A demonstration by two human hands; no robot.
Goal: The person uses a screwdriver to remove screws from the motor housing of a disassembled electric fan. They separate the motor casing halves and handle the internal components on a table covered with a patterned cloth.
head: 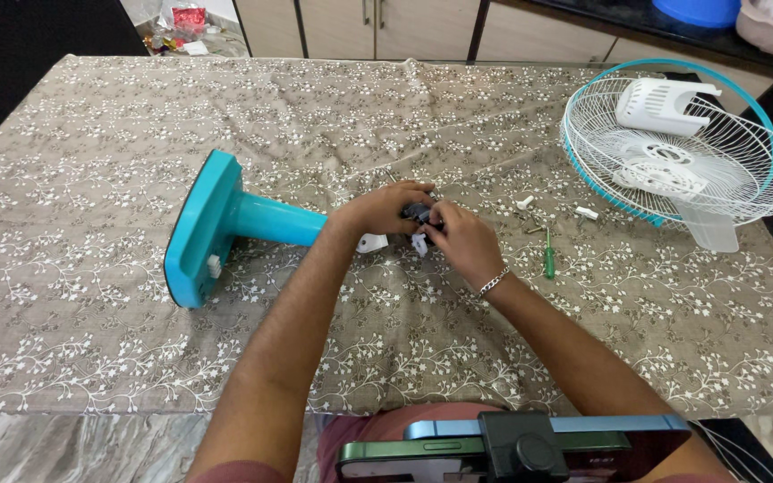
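— What are the hands doing?

— Both meet over the middle of the tabletop [91, 179], which is covered by a flowered cloth. The left hand [382, 210] curls round a small dark part [418, 213] at the top end of a teal fan stand [225, 224]; the right hand [462, 241] pinches the same part from the other side, fingertips pressed together against it. A white piece [420, 244] sticks out just below their fingers.

— And the stand?

— Lying on its side, its pole running left from the left hand, its broad base well to the left of both hands.

— Anything near the right hand?

— A green screwdriver [548, 261] just to its right, and beyond the fingers a few small white pieces [586, 213] and screws loose on the cloth.

— Is anything holding other things?

— Far right of the right hand, a white wire fan guard [744, 152] with a teal rim lies like a shallow dish. Inside it rest a white motor cover [664, 105] and clear fan blades [709, 224], one blade reaching out over the rim toward the near edge.

— Anything closer?

— A phone [494, 443] on a mount, below the forearms.
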